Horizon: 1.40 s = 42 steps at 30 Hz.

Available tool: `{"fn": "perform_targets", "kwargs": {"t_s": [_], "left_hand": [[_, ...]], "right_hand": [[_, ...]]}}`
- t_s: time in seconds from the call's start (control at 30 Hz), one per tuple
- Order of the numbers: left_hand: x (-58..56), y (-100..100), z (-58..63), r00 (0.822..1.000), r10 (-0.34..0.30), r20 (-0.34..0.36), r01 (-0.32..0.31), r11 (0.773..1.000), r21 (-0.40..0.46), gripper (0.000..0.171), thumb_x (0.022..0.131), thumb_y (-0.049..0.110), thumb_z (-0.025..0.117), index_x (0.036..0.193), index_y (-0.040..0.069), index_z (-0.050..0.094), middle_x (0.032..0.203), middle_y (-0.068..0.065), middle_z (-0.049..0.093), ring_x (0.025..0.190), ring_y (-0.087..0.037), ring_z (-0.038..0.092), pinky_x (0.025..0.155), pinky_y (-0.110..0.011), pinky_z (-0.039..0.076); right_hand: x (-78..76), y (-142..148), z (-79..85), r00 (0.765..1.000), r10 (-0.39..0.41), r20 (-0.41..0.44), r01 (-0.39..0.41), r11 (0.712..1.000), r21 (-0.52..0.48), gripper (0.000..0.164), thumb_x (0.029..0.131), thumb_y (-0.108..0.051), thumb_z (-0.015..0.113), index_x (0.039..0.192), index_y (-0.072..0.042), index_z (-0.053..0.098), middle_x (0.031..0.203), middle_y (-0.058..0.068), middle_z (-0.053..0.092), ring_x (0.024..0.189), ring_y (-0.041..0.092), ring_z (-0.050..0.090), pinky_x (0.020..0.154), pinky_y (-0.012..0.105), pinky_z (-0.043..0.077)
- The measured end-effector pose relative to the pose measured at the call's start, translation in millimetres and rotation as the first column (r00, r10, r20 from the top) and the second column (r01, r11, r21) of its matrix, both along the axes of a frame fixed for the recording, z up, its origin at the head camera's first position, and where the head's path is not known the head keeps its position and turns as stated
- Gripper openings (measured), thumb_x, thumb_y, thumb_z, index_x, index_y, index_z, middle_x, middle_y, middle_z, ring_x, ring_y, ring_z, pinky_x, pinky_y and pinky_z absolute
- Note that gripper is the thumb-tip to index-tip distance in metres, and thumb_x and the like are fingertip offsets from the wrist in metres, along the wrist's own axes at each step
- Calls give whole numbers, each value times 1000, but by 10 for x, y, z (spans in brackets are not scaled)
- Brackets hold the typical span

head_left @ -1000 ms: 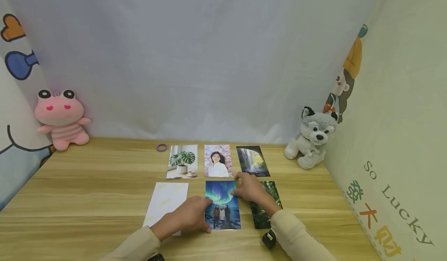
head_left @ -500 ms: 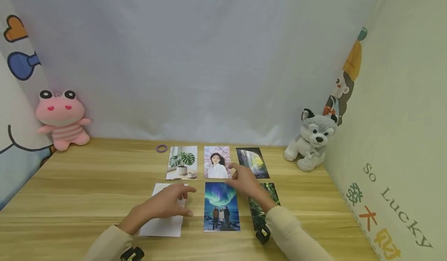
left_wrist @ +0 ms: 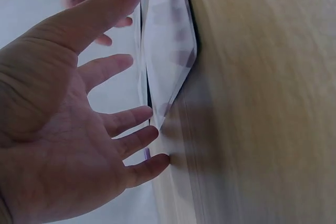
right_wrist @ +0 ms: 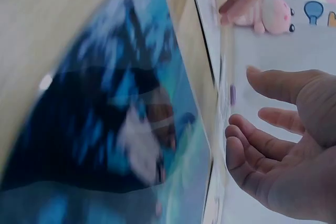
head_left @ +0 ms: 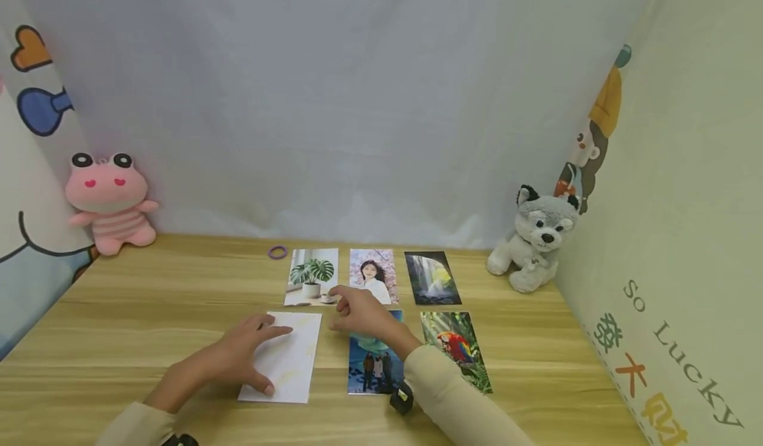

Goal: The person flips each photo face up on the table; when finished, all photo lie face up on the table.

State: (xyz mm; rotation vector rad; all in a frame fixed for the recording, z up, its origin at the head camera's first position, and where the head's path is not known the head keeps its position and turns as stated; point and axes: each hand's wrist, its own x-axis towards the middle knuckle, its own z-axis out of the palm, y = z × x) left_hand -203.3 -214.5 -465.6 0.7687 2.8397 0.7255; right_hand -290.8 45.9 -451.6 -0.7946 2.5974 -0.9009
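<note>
A white photo card with faint yellow marks lies on the wooden table at the front left. My left hand is spread over its left side, thumb and fingers apart; the left wrist view shows the fingertips close to the card and the tabletop. My right hand, fingers loosely bent and holding nothing, hovers over the top of the aurora photo, hiding part of it. Its fingertips point left toward the white card. In the right wrist view, the aurora photo lies flat and glossy beside the hand.
Behind, in a row, lie a plant photo, a portrait photo and a waterfall photo. A parrot photo is at the front right. A purple ring, a pink plush toy and a grey plush dog sit toward the back.
Both hands have left the aurora photo and moved left. The left hand has come to the white card's left side; the right hand has swung across, uncovering the parrot photo.
</note>
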Motion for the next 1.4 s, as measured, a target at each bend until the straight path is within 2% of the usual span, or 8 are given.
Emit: {"fn": "perform_targets", "kwargs": {"t_s": [0.23, 0.33, 0.53, 0.63, 0.83, 1.0, 1.27, 1.4], "left_hand": [[37, -14, -24, 996, 14, 92, -12, 1000, -28, 94, 54, 39, 95, 135, 9, 58, 145, -33, 39, 134, -58, 34, 98, -78, 31], [49, -2, -5, 995, 27, 95, -23, 999, -43, 92, 53, 38, 95, 133, 10, 60, 146, -32, 39, 134, -58, 33, 98, -78, 31], [67, 27, 35, 995, 32, 96, -28, 999, -42, 91, 53, 37, 95, 132, 10, 60, 147, -31, 38, 135, -58, 31, 99, -79, 30], [72, 37, 37, 994, 34, 100, -30, 999, -40, 90, 53, 35, 95, 132, 9, 60, 147, -32, 38, 135, -57, 32, 98, -79, 31], [64, 44, 41, 991, 52, 125, -44, 997, -67, 91, 53, 34, 96, 133, 11, 59, 148, -31, 37, 135, -55, 32, 99, -78, 32], [70, 41, 49, 991, 48, 126, -40, 997, -63, 91, 54, 33, 96, 133, 12, 58, 149, -31, 37, 136, -55, 32, 99, -78, 33], [82, 50, 64, 987, 57, 147, -48, 997, -60, 92, 54, 29, 96, 134, 10, 57, 151, -31, 36, 138, -57, 31, 100, -78, 31], [83, 55, 78, 986, 43, 159, -41, 999, -14, 90, 57, 30, 95, 135, 8, 56, 151, -34, 36, 137, -60, 31, 101, -76, 33]], "right_hand": [[64, -236, -76, 1000, 6, -15, -5, 996, 85, 66, 81, -22, 83, 141, -16, 56, 121, 7, 69, 108, 19, 66, 89, 30, 54], [93, -282, -79, 1000, 13, -26, -11, 996, 88, 66, 81, -24, 83, 140, -14, 56, 123, 9, 70, 112, 20, 66, 93, 31, 53], [105, -326, -61, 999, -34, 17, 34, 999, 36, 59, 84, -22, 80, 138, -13, 57, 121, 10, 69, 110, 24, 65, 89, 33, 54], [91, -335, -69, 994, -76, 81, 80, 996, -49, 57, 85, -19, 80, 136, -13, 58, 119, 11, 68, 106, 24, 66, 85, 33, 54], [91, -350, -80, 957, -118, 267, 193, 942, -274, 54, 88, -11, 75, 138, -7, 56, 108, 15, 68, 91, 25, 67, 73, 33, 55], [120, -373, -123, 912, -51, 407, 191, 931, -312, 50, 93, -1, 66, 141, 0, 52, 78, 17, 68, 61, 20, 65, 63, 32, 57], [156, -391, -166, 902, -76, 424, 240, 906, -350, 43, 91, 7, 63, 133, 0, 58, 67, 10, 64, 52, 14, 59, 59, 32, 58], [143, -365, -169, 884, -69, 462, 277, 874, -400, 43, 90, 9, 62, 132, -1, 60, 66, 8, 63, 52, 13, 60, 59, 33, 59]]}}
